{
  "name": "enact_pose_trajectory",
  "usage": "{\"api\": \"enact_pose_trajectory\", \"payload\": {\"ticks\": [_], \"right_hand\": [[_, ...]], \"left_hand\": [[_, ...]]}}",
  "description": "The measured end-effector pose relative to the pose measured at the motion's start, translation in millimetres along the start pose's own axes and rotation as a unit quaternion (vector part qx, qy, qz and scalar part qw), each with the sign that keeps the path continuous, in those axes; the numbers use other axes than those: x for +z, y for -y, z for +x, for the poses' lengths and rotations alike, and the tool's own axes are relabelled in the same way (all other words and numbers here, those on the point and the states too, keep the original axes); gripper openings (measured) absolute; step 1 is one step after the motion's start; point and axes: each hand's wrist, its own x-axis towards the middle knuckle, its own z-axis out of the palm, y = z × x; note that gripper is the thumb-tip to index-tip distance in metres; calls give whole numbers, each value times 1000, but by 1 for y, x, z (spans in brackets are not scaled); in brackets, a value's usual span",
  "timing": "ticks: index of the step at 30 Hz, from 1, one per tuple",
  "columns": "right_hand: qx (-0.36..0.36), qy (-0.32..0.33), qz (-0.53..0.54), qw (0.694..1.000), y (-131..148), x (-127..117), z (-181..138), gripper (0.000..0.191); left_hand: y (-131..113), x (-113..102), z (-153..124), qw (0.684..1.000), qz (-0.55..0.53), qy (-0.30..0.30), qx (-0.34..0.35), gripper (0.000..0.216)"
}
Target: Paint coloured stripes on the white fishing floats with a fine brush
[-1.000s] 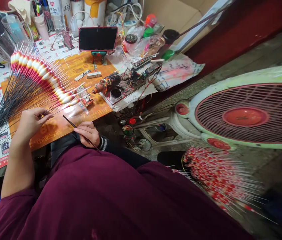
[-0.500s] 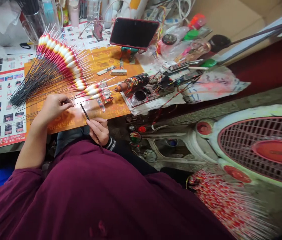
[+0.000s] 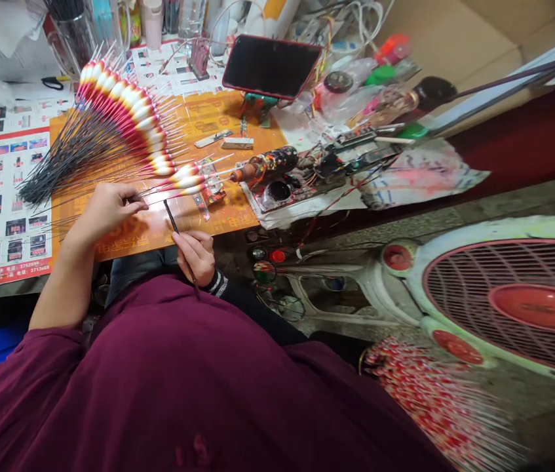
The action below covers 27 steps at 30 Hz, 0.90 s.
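Observation:
My left hand [image 3: 118,204] is closed in a pinch, its fingertips around the thin stem of a painted fishing float. The bodies of several red, yellow and white fishing floats [image 3: 186,177] lie just past those fingers, tips pointing right. A slim dark paintbrush [image 3: 171,216] rests in my closed right hand [image 3: 196,254] at the table's front edge. Its upper end points up and left, close to the floats and apart from them. Behind my left hand, a fanned row of fishing floats [image 3: 132,108] lies with black stems bunched to the left.
A phone [image 3: 271,65] stands propped at the back of the orange board [image 3: 124,229]. A paint-spattered motor device [image 3: 272,164] with wires sits to the right. Bottles and bags crowd behind it. Lower right are a fan [image 3: 517,295] and a red-and-white bundle of thin sticks [image 3: 434,400].
The view has shifted slightly, so the table things appear a little farther right. Both hands keep their grips, with hardly any movement against the floats.

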Motion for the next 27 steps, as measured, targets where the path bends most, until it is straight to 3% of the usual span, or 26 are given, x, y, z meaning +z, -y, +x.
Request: {"api": "enact_pose_trajectory", "payload": {"ticks": [7,20,27], "right_hand": [[14,17,3,1000,-2,2,-2,45],[-25,-6,-9,1000,3,-2,5,49],[-18,13,17,1000,-4,0,-2,45]], "left_hand": [[1,1,0,1000,4,-3,-2,8],[2,1,1,1000,11,-1,7,9],[3,-14,-3,996,80,-17,35,13]]}}
